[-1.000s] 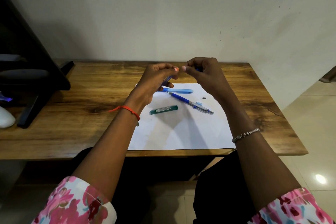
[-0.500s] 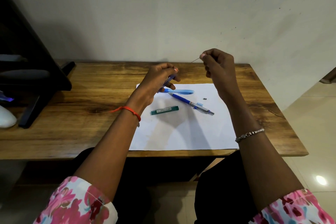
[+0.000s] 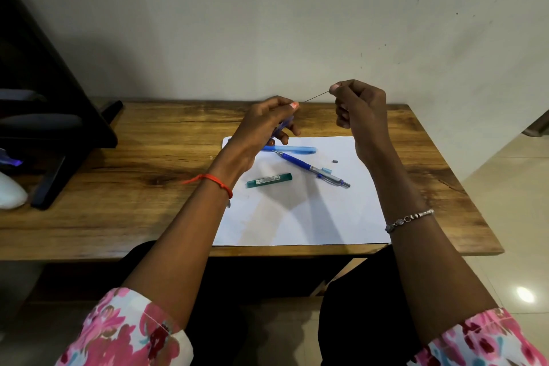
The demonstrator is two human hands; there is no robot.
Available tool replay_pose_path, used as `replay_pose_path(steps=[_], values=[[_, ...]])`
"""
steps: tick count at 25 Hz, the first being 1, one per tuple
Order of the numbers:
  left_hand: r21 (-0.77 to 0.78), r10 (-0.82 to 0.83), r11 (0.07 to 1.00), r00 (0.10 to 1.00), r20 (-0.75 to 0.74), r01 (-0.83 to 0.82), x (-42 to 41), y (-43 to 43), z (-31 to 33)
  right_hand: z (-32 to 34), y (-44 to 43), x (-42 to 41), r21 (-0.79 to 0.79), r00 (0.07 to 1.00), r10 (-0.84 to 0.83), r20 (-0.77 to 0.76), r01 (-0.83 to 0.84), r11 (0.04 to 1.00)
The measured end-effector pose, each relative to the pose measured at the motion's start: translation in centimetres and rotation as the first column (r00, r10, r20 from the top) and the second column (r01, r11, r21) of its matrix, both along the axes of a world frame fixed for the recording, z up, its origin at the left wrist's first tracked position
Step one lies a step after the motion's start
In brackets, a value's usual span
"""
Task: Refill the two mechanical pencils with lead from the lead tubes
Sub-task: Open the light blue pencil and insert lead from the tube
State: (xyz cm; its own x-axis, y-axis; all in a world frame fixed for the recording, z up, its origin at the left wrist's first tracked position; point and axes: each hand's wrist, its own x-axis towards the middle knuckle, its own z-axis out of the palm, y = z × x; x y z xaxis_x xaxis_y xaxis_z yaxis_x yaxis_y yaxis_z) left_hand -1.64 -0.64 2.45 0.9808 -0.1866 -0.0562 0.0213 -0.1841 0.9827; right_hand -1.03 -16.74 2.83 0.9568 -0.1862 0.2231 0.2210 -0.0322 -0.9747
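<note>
Holding a blue mechanical pencil (image 3: 282, 127) in a closed grip, the left hand (image 3: 258, 131) hovers above the far left corner of the white paper sheet (image 3: 297, 217). Only a short stretch of the barrel shows between the fingers. A hair-thin pencil lead (image 3: 316, 96) slants up and right from beside that hand's thumb. The right hand (image 3: 361, 107) pinches its upper end in a closed grip above the paper's far edge.

The lead looks brittle. The pencil's opening is hidden, so a missed or angled entry would probably snap the lead. A broken piece falling off the paper would be hard to spot on the grained wooden counter (image 3: 133, 187).

On the paper's far half, left to right, lie a green lead tube (image 3: 269, 181), a light blue lead tube (image 3: 289, 149), a dark blue mechanical pencil (image 3: 312, 169), a light blue cap (image 3: 326, 170) and a tiny dark piece (image 3: 334, 161). A lowered wrist could scatter them.

Left of the paper, open wood runs to a black stand (image 3: 59, 116). Right of it, only a narrow strip remains before the counter's edge. The paper's near edge sits at the counter's front edge, so anything rolling that way would likely drop.
</note>
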Motion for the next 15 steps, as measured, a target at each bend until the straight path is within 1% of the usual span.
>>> replay_pose_path(steps=[4,7,11,15], values=[[0.003,0.018,1.000,1.000,0.020,-0.018,0.10,0.10,-0.03,-0.07,0.28,-0.06,-0.038,1.000,0.018,0.003,-0.018,0.999],[0.004,0.033,0.999,0.999,0.023,-0.033,0.10,0.08,-0.06,-0.05,0.21,0.17,0.009,0.997,0.066,-0.036,-0.066,0.998],[-0.019,0.099,0.995,0.995,-0.007,-0.099,0.25,-0.13,-0.31,-0.34,0.24,0.75,0.158,0.948,0.246,-0.200,-0.217,0.963],[0.002,0.125,0.992,0.992,-0.003,-0.125,0.62,-0.30,-0.58,-0.77,0.24,0.51,0.159,0.906,0.397,-0.148,-0.374,0.914]])
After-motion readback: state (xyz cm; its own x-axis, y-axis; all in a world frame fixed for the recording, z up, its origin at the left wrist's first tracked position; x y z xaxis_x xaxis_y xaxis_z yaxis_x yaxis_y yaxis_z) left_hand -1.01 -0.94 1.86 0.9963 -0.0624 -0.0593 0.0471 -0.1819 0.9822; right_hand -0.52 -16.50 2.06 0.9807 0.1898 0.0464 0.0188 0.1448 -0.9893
